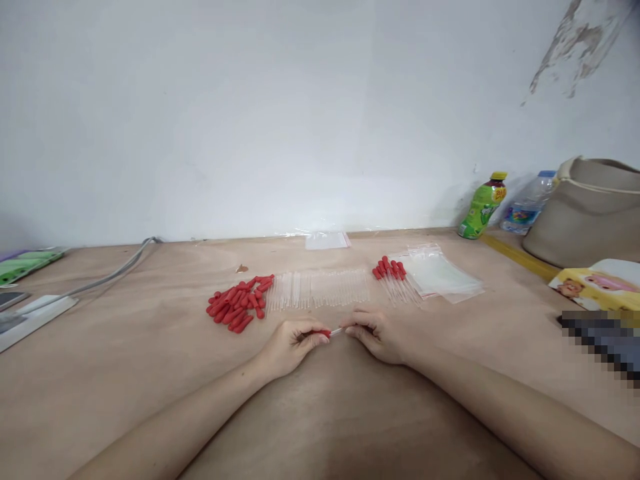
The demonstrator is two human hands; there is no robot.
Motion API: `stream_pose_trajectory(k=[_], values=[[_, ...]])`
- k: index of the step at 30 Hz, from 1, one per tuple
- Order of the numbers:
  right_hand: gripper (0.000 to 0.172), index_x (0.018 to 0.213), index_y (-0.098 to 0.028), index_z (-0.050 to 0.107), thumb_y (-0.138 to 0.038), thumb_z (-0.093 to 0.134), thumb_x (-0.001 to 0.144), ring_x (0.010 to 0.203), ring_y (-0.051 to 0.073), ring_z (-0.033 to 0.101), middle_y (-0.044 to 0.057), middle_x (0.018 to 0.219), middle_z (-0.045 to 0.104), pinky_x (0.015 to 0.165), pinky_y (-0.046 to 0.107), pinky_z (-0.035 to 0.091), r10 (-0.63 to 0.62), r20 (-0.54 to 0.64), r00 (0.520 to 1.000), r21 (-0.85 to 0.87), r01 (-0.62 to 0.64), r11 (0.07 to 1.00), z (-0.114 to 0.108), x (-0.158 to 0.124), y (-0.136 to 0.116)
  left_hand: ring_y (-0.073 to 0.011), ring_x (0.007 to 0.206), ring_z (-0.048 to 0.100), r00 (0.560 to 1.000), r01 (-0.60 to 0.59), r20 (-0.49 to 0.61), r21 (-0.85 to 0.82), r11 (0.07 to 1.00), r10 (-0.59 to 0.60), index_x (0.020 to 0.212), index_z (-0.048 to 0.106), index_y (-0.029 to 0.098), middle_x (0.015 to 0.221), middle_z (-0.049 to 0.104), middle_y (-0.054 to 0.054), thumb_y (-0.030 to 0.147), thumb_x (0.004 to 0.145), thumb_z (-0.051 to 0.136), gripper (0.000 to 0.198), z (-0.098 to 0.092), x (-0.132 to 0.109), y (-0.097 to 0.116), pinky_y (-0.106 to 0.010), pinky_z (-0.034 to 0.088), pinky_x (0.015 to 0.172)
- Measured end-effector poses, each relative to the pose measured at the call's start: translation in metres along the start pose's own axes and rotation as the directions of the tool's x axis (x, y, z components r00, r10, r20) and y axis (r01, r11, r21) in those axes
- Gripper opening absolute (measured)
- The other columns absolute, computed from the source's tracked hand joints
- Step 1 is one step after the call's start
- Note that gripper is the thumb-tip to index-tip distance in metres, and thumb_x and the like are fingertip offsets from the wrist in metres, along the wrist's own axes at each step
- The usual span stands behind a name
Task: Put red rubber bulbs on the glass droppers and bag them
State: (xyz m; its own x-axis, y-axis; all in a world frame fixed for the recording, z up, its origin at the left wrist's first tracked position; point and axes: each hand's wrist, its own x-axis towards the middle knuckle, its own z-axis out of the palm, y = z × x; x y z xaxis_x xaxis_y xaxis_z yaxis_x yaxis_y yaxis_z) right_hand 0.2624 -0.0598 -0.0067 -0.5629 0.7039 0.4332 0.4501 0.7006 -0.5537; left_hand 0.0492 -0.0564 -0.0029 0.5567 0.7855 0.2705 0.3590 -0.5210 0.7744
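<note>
My left hand [290, 345] pinches a red rubber bulb [325, 333] low over the wooden table [150, 373]. My right hand [376, 331] pinches the clear glass tube [337, 331] that meets the bulb, so both hands hold one dropper between them. Just beyond my left hand lies a pile of loose red bulbs [239, 302]. A row of clear tubes [320, 289] lies side by side beyond both hands. Further right is a small bunch of assembled droppers with red bulbs [393, 275].
Clear zip bags [440, 275] lie right of the droppers, another bag [327, 240] by the wall. A green bottle [483, 206], a water bottle [529, 202] and a beige bag [590, 213] stand at back right. A grey cable [107, 273] and a white tray [30, 320] sit at left.
</note>
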Motion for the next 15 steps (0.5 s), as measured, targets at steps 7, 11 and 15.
stream_pose_trajectory(k=[7,11,15], values=[[0.02,0.089,-0.02,0.061,-0.017,0.042,0.083,0.07,0.012,0.053,0.003,0.077,0.058,0.063,0.023,0.042,-0.041,-0.057,0.998,-0.187,0.029,0.982,0.006,-0.003,0.002,-0.0149,0.073,0.059,0.998,0.025,-0.051,0.081,0.996,-0.021,0.089,0.065,0.02,0.082,0.066,-0.002,0.03,0.08,0.052,0.018,0.002,-0.004,-0.002,-0.024,0.045,0.066],[0.022,0.093,-0.02,0.059,-0.019,0.039,0.085,0.071,0.013,0.053,0.005,0.078,0.057,0.063,0.024,0.042,-0.083,-0.104,0.991,-0.279,0.051,0.959,0.009,-0.007,0.005,-0.0155,0.071,0.058,0.996,0.036,-0.09,0.11,0.993,-0.026,0.09,0.064,0.02,0.082,0.066,-0.003,0.032,0.078,0.054,0.02,0.002,-0.002,-0.004,-0.025,0.046,0.065],[0.019,0.095,-0.018,0.056,-0.02,0.04,0.084,0.074,0.013,0.054,0.005,0.083,0.058,0.066,0.024,0.044,-0.078,-0.13,0.988,-0.3,0.036,0.953,0.001,-0.007,0.0,-0.0155,0.071,0.059,0.988,0.063,-0.149,0.078,0.995,-0.051,0.093,0.063,0.019,0.081,0.067,-0.003,0.032,0.075,0.059,0.022,0.002,0.0,-0.004,-0.025,0.047,0.064]])
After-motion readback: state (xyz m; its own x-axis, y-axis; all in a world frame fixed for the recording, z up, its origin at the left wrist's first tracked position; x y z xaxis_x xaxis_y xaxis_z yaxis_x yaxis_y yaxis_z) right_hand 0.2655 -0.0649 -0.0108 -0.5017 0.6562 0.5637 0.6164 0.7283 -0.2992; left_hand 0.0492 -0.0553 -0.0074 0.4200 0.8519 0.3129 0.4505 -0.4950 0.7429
